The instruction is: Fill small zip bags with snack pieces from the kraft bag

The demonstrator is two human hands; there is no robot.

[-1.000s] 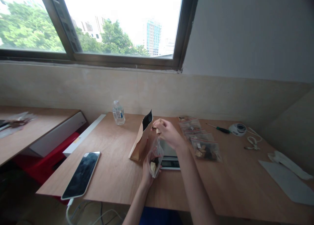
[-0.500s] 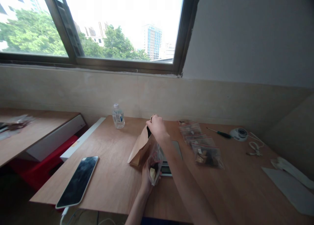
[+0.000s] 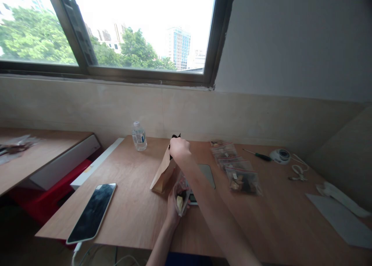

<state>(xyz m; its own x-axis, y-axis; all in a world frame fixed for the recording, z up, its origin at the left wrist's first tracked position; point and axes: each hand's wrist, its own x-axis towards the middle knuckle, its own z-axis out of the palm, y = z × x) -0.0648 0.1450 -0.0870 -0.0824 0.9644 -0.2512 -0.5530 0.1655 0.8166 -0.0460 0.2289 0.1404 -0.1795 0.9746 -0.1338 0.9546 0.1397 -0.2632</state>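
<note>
A brown paper bag [image 3: 162, 173] stands open on the wooden table [image 3: 136, 204], its dark inside showing at the top. My right hand [image 3: 178, 149] is at the bag's mouth with its fingers reaching in; I cannot see what they hold. My left hand [image 3: 173, 211] grips a small clear zip bag [image 3: 180, 192] with pale and dark pieces inside, held upright just in front of a flat kitchen scale [image 3: 203, 181].
Several filled zip bags [image 3: 236, 169] lie in a row to the right of the scale. A phone [image 3: 92, 211] lies near the front left edge, a water bottle [image 3: 138, 136] at the back. A screwdriver [image 3: 258, 155], tape roll [image 3: 279, 155] and grey sheet [image 3: 340, 219] are at the right.
My right hand moved from above the zip bag leftward to the paper bag's mouth and into it. My left hand kept the zip bag in place.
</note>
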